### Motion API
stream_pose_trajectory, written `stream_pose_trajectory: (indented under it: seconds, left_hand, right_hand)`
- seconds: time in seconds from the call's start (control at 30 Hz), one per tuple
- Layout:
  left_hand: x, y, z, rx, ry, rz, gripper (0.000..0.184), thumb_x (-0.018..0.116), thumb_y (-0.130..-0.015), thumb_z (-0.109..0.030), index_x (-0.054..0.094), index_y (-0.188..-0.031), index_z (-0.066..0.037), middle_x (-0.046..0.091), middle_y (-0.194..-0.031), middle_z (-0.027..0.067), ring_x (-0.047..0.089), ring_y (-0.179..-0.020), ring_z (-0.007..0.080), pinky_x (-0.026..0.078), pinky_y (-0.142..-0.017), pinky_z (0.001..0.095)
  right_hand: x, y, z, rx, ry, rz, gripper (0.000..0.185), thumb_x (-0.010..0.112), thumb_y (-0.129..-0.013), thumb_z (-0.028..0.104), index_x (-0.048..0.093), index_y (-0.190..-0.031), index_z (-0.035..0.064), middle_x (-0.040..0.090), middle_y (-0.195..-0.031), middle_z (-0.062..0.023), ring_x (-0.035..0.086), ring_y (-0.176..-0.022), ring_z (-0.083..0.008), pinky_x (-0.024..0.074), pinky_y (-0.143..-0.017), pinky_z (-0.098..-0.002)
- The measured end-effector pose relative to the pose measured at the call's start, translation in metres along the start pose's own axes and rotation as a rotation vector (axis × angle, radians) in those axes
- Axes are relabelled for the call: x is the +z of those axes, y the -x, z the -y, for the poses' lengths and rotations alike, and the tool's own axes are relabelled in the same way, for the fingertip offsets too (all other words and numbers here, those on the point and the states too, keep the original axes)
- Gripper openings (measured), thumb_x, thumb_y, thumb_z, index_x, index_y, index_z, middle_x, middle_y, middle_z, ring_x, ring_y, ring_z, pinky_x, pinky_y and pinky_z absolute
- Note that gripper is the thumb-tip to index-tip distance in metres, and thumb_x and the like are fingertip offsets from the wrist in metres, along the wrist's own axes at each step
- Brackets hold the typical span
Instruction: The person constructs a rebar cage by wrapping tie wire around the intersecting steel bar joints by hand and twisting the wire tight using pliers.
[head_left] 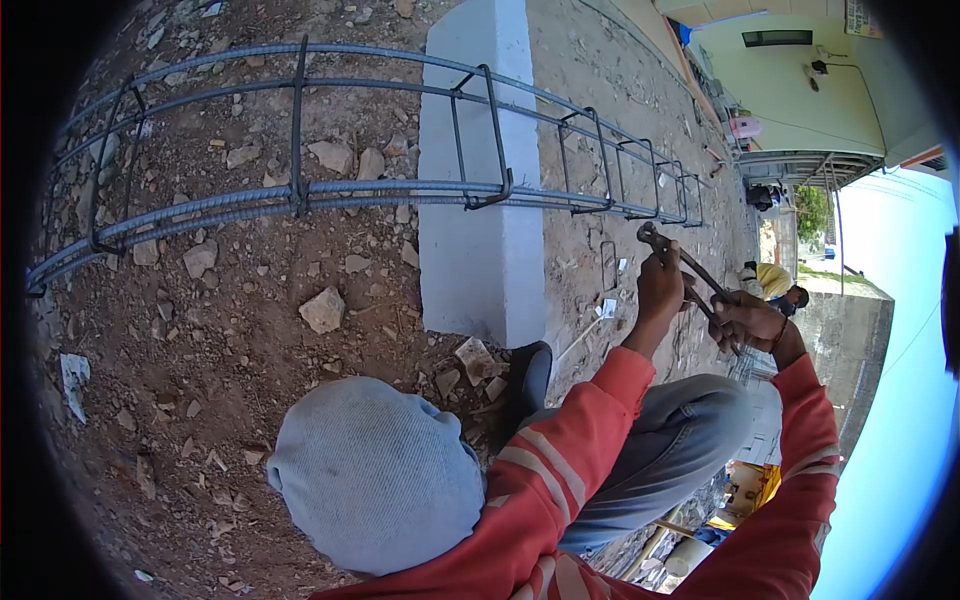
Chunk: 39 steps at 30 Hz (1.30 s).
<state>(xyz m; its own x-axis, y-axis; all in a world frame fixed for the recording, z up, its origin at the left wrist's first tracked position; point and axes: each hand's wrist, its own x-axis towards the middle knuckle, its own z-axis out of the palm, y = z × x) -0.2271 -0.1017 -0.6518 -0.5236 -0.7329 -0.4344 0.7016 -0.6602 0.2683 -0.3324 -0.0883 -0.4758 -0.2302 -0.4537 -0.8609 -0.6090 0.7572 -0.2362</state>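
A pair of dark metal pincers (695, 264) is raised in front of me, its rounded head toward the steel cage and its two handles apart. My left hand (660, 292) is closed round it close behind the head. Wrapped about the handle ends is my right hand (750, 321). A long reinforcing bar cage (390, 186), with square stirrups along it, stretches past just beyond the pincers. It lies across a pale concrete block (475, 260). Whether the left fingers also pinch something small cannot be made out.
The picture lies on its side, with sky at the right. Loose stones (322, 310) litter the dirt. My bent knee (375, 475) and other leg (660, 450) are close by. A loose stirrup (608, 265) lies beyond the block. A person in yellow (774, 281) is farther off.
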Motion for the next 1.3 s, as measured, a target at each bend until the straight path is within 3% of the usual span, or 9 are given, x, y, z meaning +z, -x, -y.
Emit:
stream_pose_trajectory:
  seconds: [0.13,0.5,0.73,0.9,1.07,1.13,1.17,1.23,1.3]
  left_hand:
    - [-0.02,-0.031,0.038,0.245,-0.681,-0.085,0.059,0.05,-0.097,-0.059,0.065,-0.093,-0.002,0.07,-0.088,0.0243,0.067,-0.088,0.0469,0.051,-0.075,0.0556]
    - [-0.096,-0.076,0.032,0.366,-0.851,0.058,0.049,0.038,-0.103,-0.039,0.063,-0.087,0.0,0.069,-0.086,0.021,0.067,-0.086,0.0388,0.048,-0.074,0.0497]
    - [-0.085,-0.095,0.029,0.211,-1.687,-0.484,0.03,0.047,-0.097,-0.025,0.066,-0.089,-0.003,0.069,-0.092,0.0243,0.067,-0.098,0.0404,0.051,-0.086,0.0523]
    - [-0.113,-0.136,0.053,0.261,-1.684,-0.41,0.026,0.051,-0.097,-0.027,0.064,-0.093,-0.004,0.069,-0.088,0.0235,0.067,-0.089,0.0427,0.049,-0.076,0.0531]
    - [-0.092,-0.167,0.063,0.103,-1.148,-0.024,0.023,0.055,-0.097,-0.028,0.063,-0.095,-0.007,0.067,-0.087,0.0205,0.064,-0.081,0.0422,0.046,-0.069,0.052]
    - [-0.057,-0.157,0.067,0.388,-1.741,-0.28,0.021,0.055,-0.096,-0.024,0.062,-0.094,-0.005,0.066,-0.085,0.0198,0.063,-0.083,0.0433,0.046,-0.07,0.0513]
    - [-0.045,-0.151,0.069,0.374,-1.755,-0.298,0.021,0.055,-0.096,-0.024,0.062,-0.094,-0.005,0.066,-0.085,0.0198,0.063,-0.083,0.0433,0.046,-0.07,0.0513]
    - [-0.027,-0.144,0.07,0.297,-2.024,-0.394,0.021,0.055,-0.096,-0.023,0.061,-0.094,-0.003,0.066,-0.087,0.0214,0.061,-0.086,0.0459,0.046,-0.072,0.052]
    - [-0.022,-0.142,0.066,0.334,-1.973,-0.244,0.022,0.055,-0.097,-0.023,0.061,-0.094,-0.002,0.066,-0.085,0.0194,0.062,-0.084,0.0427,0.046,-0.071,0.0503]
  right_hand:
    - [0.0,-0.005,-0.037,-0.043,-0.295,-0.015,0.033,0.055,-0.101,0.04,0.056,-0.099,0.0073,0.07,-0.103,-0.0197,0.068,-0.087,-0.0269,0.0558,-0.079,-0.0403]
    - [-0.014,-0.19,-0.141,-0.337,-0.177,0.139,0.031,0.06,-0.101,0.032,0.071,-0.104,0.0034,0.072,-0.108,-0.0088,0.065,-0.102,-0.0173,0.051,-0.091,-0.0345]
    - [-0.038,-0.296,-0.178,-0.553,-0.128,0.388,0.038,0.059,-0.1,0.037,0.071,-0.107,0.0014,0.07,-0.112,-0.0121,0.064,-0.105,-0.0192,0.0511,-0.092,-0.0342]
    - [-0.056,-0.319,-0.206,-0.412,-0.398,0.647,0.04,0.059,-0.1,0.038,0.071,-0.11,0.0016,0.07,-0.112,-0.0123,0.067,-0.098,-0.021,0.0529,-0.091,-0.0359]
    - [-0.059,-0.384,-0.23,-0.628,-0.124,0.372,0.04,0.063,-0.098,0.039,0.071,-0.106,0.0009,0.073,-0.098,-0.01,0.067,-0.088,-0.018,0.0532,-0.08,-0.0336]
    - [-0.065,-0.376,-0.205,-0.647,0.372,0.117,0.033,0.07,-0.091,0.033,0.07,-0.107,0.0046,0.07,-0.092,-0.0138,0.066,-0.085,-0.0305,0.0507,-0.075,-0.041]
    - [-0.055,-0.378,-0.203,-0.657,0.362,0.137,0.033,0.07,-0.091,0.033,0.07,-0.107,0.0046,0.07,-0.092,-0.0138,0.066,-0.085,-0.0305,0.0507,-0.075,-0.041]
    - [-0.042,-0.38,-0.197,-0.925,0.452,-0.632,0.029,0.072,-0.085,0.024,0.066,-0.107,0.006,0.064,-0.095,-0.0171,0.062,-0.092,-0.0379,0.0487,-0.079,-0.0457]
    - [-0.045,-0.373,-0.174,-0.951,0.432,-0.69,0.026,0.07,-0.082,0.015,0.063,-0.105,0.006,0.061,-0.1,-0.0167,0.06,-0.098,-0.0379,0.048,-0.081,-0.0476]
